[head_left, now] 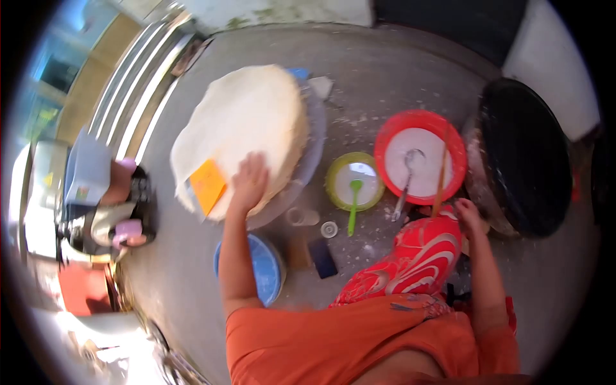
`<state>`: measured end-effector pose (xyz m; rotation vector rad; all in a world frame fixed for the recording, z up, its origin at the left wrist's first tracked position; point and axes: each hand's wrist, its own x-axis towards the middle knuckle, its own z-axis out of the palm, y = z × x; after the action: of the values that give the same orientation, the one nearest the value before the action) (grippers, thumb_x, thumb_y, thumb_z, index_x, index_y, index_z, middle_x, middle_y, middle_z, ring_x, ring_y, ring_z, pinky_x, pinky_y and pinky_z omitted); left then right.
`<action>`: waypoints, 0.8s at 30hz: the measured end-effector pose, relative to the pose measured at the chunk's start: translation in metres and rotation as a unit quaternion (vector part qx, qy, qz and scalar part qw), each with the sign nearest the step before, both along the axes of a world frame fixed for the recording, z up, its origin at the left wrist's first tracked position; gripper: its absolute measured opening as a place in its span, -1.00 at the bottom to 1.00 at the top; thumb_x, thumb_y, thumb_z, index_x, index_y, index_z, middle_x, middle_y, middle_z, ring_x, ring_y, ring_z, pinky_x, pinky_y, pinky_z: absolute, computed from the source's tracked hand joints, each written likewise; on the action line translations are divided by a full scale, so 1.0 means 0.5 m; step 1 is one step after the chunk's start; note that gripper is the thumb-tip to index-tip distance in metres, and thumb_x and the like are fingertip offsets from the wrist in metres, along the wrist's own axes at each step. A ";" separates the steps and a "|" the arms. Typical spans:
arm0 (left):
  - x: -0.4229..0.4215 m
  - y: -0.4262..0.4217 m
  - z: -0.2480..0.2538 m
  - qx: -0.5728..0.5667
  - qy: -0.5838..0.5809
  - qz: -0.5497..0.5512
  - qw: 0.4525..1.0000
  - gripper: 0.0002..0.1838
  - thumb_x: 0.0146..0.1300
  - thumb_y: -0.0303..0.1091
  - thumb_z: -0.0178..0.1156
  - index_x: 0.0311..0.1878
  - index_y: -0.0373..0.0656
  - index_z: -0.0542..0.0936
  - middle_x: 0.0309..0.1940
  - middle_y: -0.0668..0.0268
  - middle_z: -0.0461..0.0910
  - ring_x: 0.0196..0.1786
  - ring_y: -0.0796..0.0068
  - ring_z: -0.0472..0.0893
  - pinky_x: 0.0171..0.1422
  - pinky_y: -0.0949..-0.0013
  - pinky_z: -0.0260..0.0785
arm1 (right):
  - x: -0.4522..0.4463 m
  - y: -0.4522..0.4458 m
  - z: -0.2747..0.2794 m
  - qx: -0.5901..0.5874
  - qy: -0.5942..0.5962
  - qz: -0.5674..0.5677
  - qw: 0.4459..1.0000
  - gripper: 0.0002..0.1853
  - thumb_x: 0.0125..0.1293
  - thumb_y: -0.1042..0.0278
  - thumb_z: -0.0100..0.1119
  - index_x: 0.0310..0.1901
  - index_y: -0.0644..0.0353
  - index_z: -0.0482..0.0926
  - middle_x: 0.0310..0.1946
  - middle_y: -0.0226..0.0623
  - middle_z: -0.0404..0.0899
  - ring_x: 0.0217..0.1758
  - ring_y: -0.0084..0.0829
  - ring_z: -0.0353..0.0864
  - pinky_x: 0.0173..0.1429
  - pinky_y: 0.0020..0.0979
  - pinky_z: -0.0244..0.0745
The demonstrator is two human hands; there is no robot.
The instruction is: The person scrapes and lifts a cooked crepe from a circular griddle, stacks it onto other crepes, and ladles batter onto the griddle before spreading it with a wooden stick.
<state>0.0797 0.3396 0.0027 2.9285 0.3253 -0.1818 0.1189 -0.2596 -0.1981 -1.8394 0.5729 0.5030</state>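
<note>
Our left hand [250, 179] lies on the large dough-like mound [250, 115] at left, fingers extended, beside an orange card [208, 186]; our right hand [470, 217] is by the knee, its fingers unclear to us. The mound looks heavy and soft, best supported from beneath. Bare floor [359, 64] opens beyond; a blue bucket [266, 266] crowds its near edge, a yellow-green bowl [332, 191] its right.

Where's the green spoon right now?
In the head view, just right of centre, the green spoon lies across the lower rim of the small yellow bowl, left of the red basin.
</note>
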 end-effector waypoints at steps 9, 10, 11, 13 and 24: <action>-0.043 -0.300 0.103 -0.064 -0.292 -0.169 0.939 -0.60 0.14 -0.47 0.00 0.09 -0.21 0.42 0.17 0.06 0.29 0.29 -0.04 0.18 0.31 0.05 0.02 | -0.018 0.117 -0.221 0.176 0.059 -0.180 0.966 -0.23 0.07 0.26 0.27 0.25 0.30 0.07 0.08 -0.04 0.34 -0.06 -0.31 0.50 -0.05 -0.31 0.47; -0.040 -0.327 0.089 -0.083 -0.280 -0.194 0.936 -0.61 0.11 -0.49 0.03 0.07 -0.21 0.43 0.16 0.07 0.31 0.28 -0.04 0.19 0.31 0.05 0.03 | -0.021 0.126 -0.173 0.194 0.041 -0.139 0.970 -0.39 0.11 0.27 0.21 0.15 0.31 0.19 -0.04 -0.09 0.41 -0.15 -0.36 0.52 -0.14 -0.33 0.49; -0.040 -0.351 0.076 -0.101 -0.267 -0.218 0.933 -0.61 0.08 -0.51 0.06 0.05 -0.21 0.45 0.14 0.07 0.32 0.28 -0.03 0.21 0.30 0.06 0.04 | -0.024 0.137 -0.121 0.212 0.022 -0.099 0.972 -0.53 0.16 0.27 0.15 0.05 0.31 0.32 -0.15 -0.14 0.49 -0.24 -0.40 0.54 -0.23 -0.34 0.50; -0.037 -0.383 0.021 -0.186 -0.238 -0.228 0.926 -0.64 0.05 -0.56 0.09 -0.01 -0.23 0.48 0.12 0.08 0.35 0.26 -0.01 0.24 0.30 0.08 0.06 | -0.011 0.124 -0.072 0.254 0.013 -0.052 0.966 -0.68 0.20 0.28 0.09 -0.09 0.31 0.46 -0.29 -0.22 0.55 -0.33 -0.46 0.53 -0.30 -0.37 0.48; -0.083 -0.501 -0.208 -0.363 -0.068 -0.171 0.913 -0.71 0.12 -0.48 0.13 -0.04 -0.15 0.53 0.02 0.08 0.43 0.10 0.13 0.42 0.15 0.29 0.26 | -0.048 0.048 0.095 -0.006 -0.249 -0.023 0.968 -0.90 0.33 0.36 -0.06 -0.28 0.18 0.33 -0.53 -0.40 0.46 -0.57 -0.58 0.40 -0.45 -0.54 0.34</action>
<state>0.0383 0.0889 -0.1014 2.2100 -0.2419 -0.1116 0.0949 -0.2354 -0.1504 -1.8663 0.2733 -0.0050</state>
